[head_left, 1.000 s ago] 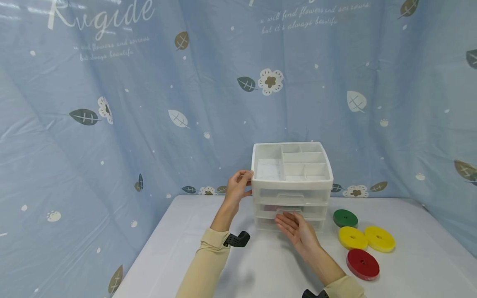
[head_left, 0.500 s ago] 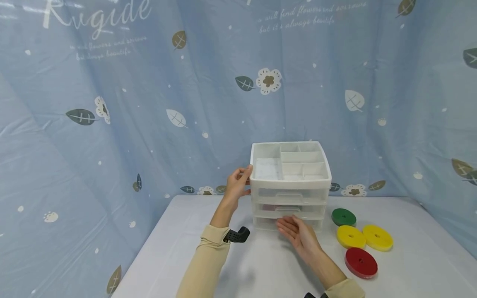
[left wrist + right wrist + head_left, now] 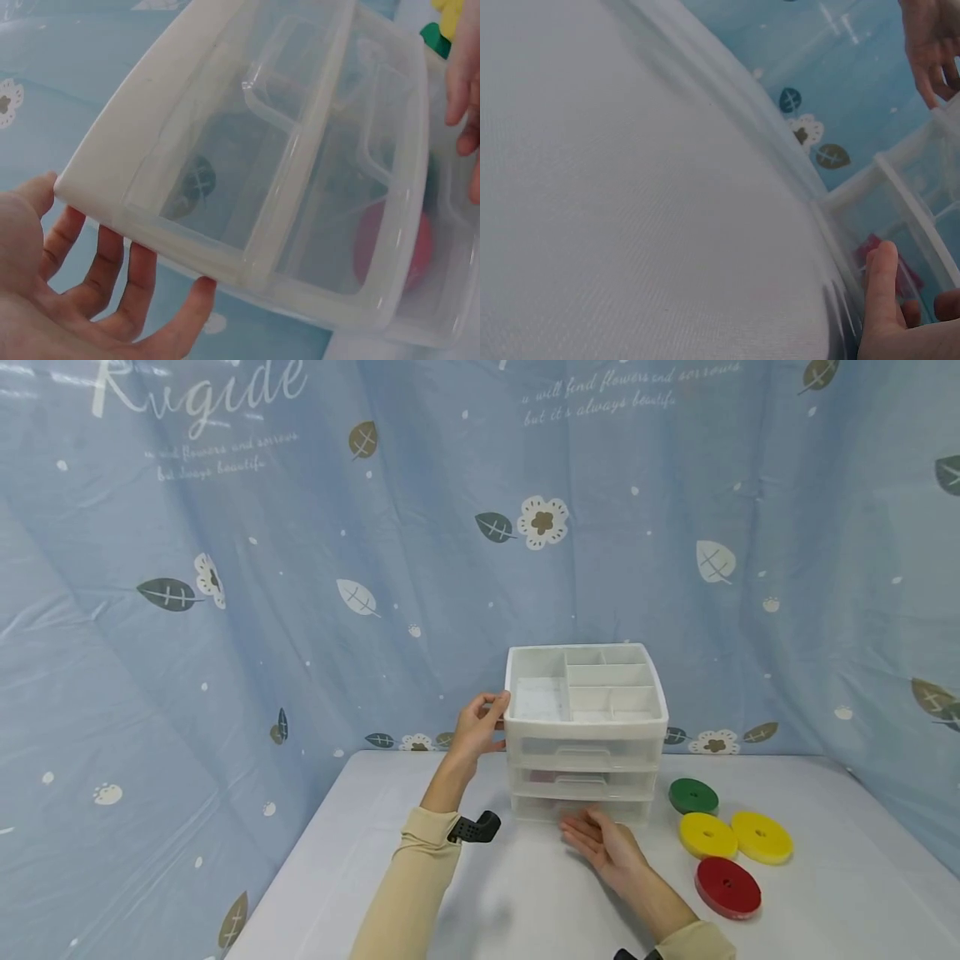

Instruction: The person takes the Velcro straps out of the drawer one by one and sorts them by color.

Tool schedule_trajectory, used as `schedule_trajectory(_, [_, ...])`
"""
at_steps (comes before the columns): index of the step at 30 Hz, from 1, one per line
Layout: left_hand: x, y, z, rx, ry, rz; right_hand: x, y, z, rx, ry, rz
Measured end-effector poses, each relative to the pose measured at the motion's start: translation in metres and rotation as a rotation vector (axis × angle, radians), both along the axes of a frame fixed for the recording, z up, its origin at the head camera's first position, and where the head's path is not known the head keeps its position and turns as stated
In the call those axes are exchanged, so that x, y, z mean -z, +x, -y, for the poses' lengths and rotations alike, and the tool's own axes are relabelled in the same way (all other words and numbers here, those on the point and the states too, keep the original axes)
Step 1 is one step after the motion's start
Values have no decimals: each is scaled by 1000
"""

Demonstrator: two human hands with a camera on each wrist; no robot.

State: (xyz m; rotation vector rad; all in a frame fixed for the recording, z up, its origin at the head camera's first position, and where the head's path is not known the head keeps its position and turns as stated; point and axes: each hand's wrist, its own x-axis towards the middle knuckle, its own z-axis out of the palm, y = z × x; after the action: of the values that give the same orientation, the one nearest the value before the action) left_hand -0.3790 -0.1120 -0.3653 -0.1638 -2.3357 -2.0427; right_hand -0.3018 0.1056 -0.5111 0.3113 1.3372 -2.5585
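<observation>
A white plastic drawer unit [image 3: 585,729] with three clear drawers stands at the back of the table. At its upper left side, my left hand [image 3: 477,727] rests spread fingers on the wall, the thumb by the top rim. The left wrist view shows this left hand [image 3: 112,285] with its fingertips along the side edge. My right hand [image 3: 607,847] is palm up with extended fingers, its fingertips at the front of the bottom drawer [image 3: 536,810]. Through the clear plastic of the middle drawer [image 3: 633,787] a pinkish-red thing [image 3: 391,244] shows.
Right of the unit lie thick flat discs with centre holes: a green disc [image 3: 693,796], two yellow discs [image 3: 762,837] and a red disc [image 3: 727,888]. The table [image 3: 420,902] has a white cover. A blue patterned curtain [image 3: 420,552] hangs behind. The unit's top tray [image 3: 540,697] has several compartments.
My right hand has moved down from just below the middle drawer's handle to the bottom drawer's front. The left hand stays at the unit's side, its thumb slightly higher. Drawers look unchanged.
</observation>
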Motion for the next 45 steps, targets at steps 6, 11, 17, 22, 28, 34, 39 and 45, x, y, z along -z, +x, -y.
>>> schedule_trajectory(6, [-1,-1,2,8,3,1,2,-1,2,-3,-31,-10])
schedule_trajectory(11, [0,-3,3,18,9,1,3,-4,1,4,-71,-35])
schedule_trajectory(17, [0,-4,2,22,12,7,2,-6,-2,-8,-78,-44])
schedule_trajectory(22, [0,-3,1,19,11,2,1,-4,-3,-21,-90,-25])
schedule_trajectory(28, [-1,-2,1,25,14,4,0,0,-3,-22,-102,-1])
schedule_trajectory(34, [1,-2,1,22,10,3,1,8,-4,-25,-103,22])
schedule_trajectory(39, [2,-1,2,20,6,3,3,18,-6,-57,-121,70])
schedule_trajectory(45, [2,-1,2,20,5,-1,4,32,-9,-100,-114,96])
